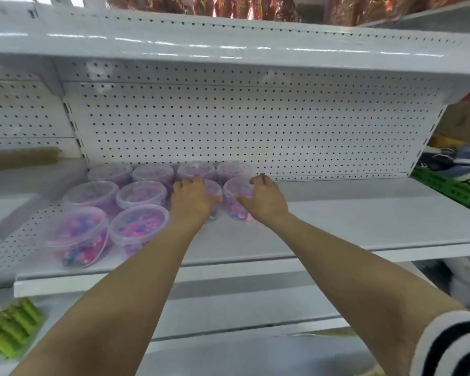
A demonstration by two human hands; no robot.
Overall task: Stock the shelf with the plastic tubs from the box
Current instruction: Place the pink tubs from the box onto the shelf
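Left hand [192, 198] and right hand [266, 198], fingers curled, each grip one clear round plastic tub of pink and purple pieces, left [213, 195] and right [236, 198], on the white metal shelf [350, 226] beside eight stocked tubs. Best practice, as judged: push both flush behind the back-row tubs [201, 169], lids level, then release

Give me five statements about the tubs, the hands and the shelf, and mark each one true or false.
1. Each hand rests on a tub in the middle row. True: the left hand covers one tub, the right hand grips the next tub.
2. The tubs hold green contents. False: the contents are pink, purple and blue.
3. The shelf is bare to the right of the tubs. True.
4. The tubs have no lids. False: clear lids cover them.
5. The tubs are stacked two high. False: they stand in a single layer.
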